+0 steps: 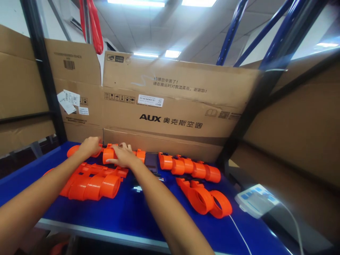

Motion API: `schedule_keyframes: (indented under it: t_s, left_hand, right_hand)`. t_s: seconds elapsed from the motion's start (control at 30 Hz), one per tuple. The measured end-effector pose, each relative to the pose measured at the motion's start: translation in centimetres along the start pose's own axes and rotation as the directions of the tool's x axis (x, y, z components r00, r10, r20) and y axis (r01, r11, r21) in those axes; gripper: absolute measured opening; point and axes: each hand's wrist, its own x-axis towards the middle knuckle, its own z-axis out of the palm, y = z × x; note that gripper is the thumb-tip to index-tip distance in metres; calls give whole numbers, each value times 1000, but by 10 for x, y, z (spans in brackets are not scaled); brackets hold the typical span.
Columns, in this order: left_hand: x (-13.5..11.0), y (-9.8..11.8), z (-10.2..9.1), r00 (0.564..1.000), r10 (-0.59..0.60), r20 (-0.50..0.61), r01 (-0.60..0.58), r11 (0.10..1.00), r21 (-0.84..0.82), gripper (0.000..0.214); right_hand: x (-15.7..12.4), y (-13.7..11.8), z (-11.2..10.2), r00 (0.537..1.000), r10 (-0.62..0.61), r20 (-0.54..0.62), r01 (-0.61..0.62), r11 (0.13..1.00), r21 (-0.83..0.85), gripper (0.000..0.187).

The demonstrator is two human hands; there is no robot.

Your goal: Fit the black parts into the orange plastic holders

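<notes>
My left hand reaches to the back left of the blue table, its fingers curled at an orange plastic part and partly hidden. Close beside it, my right hand has its thumb and fingers around an orange ring-shaped part. More orange rings lie in the same back row, behind the right hand. In front of my hands rests a group of joined-looking orange rings, partly covered by my left forearm.
A dark flat phone-like device lies right of my hands. Beyond it are a row of orange rings and two looped orange parts. A clear plastic box and white cable are at right. Cardboard walls the table's back.
</notes>
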Motion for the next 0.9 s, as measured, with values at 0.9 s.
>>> schedule_keyframes:
  t_s: [0.9]
  left_hand:
    - [-95, 190, 9, 792, 439, -424, -599, 692, -403, 29]
  right_hand:
    - [-126, 63, -59, 767, 612, -193, -10, 311, 950, 37]
